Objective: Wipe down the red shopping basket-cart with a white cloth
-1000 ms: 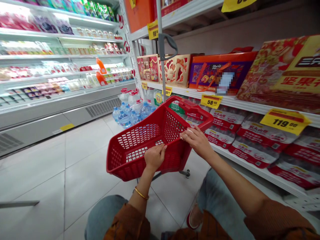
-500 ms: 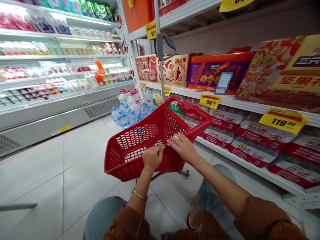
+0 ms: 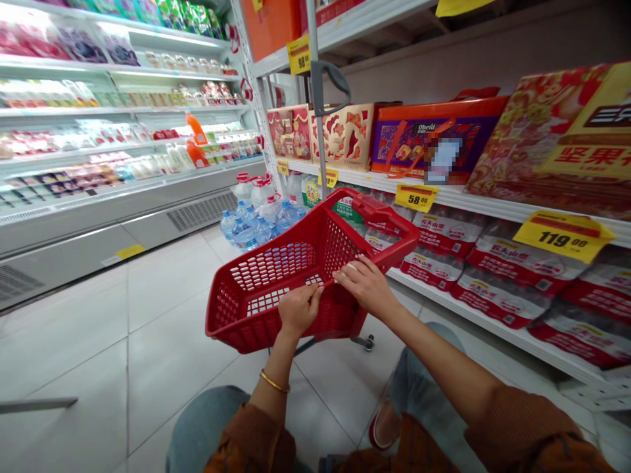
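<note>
A chilled display case (image 3: 73,259) is filling the left side; a white shelving rack (image 3: 374,27) is running along the right, its lowest level bearing wrapped bottle packs (image 3: 503,263). Between these, the red basket cart (image 3: 261,334) is standing on the floor (image 3: 73,355), within reach of both arms. Its perforated plastic is looking stiff, light and slightly slick, hardly fragile. For steering, the loop handle (image 3: 394,220) at the raised end is offering the surest hold; for steadying, the near rim. The right grip (image 3: 365,286) is lying over that rim toward the raised end, fingers bent; whether it is clamping, cannot tell. The left grip (image 3: 298,309) is holding the same rim just beside it, fingers closed. A caster (image 3: 369,343) is showing below, so sideways pushes are probably risking a roll. A gold bracelet (image 3: 274,382) is circling the left wrist.
</note>
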### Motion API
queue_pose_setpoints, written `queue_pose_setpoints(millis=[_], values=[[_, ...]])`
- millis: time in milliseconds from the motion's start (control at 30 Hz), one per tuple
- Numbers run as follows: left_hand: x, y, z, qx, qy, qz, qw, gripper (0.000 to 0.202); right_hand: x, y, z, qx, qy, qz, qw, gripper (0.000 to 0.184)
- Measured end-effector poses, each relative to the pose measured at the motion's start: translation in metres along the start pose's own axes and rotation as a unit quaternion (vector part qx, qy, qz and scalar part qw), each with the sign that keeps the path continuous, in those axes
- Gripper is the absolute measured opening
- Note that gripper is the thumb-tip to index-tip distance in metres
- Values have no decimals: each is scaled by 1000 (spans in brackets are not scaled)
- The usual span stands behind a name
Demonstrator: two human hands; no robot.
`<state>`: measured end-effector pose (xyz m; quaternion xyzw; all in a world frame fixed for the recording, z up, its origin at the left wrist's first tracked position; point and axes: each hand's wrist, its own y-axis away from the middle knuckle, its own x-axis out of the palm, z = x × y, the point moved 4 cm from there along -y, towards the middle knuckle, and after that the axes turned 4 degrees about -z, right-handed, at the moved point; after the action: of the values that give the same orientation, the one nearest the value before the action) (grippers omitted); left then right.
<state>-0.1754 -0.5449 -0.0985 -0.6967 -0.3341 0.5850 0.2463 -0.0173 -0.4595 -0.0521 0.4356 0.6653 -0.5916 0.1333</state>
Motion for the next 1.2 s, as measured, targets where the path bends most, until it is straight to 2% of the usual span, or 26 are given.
queue_pose_setpoints(millis=[233, 400, 500, 600, 700, 833, 1033, 1200], values=[[-1, 2, 5, -1, -2, 10, 1000, 33, -11, 8, -12, 26, 0, -9, 1000, 27], [-7, -2, 6, -2, -3, 27, 1000, 33, -14, 7, -9, 42, 4, -4, 999, 25], [-12, -8, -5, 12, -4, 37, 999, 31, -14, 4, -5, 53, 6, 0, 999, 25], [-13, -15, -24, 3, 8, 33, 999, 28, -14, 2, -2, 66, 6, -4, 998, 26], [-5, -20, -50, 22, 59, 38, 997, 31, -15, 0, 0, 75, 12, 0, 997, 27], [11, -21, -66, -16, 90, 41, 995, 35, -13, -1, 4, 84, 24, 10, 996, 27], [21, -23, -62, -51, 76, 55, 994, 31, -13, 1, -1, 64, 11, -6, 998, 28], [22, -24, -60, -74, 107, 33, 991, 26, -14, 7, -11, 42, -18, -7, 999, 28]])
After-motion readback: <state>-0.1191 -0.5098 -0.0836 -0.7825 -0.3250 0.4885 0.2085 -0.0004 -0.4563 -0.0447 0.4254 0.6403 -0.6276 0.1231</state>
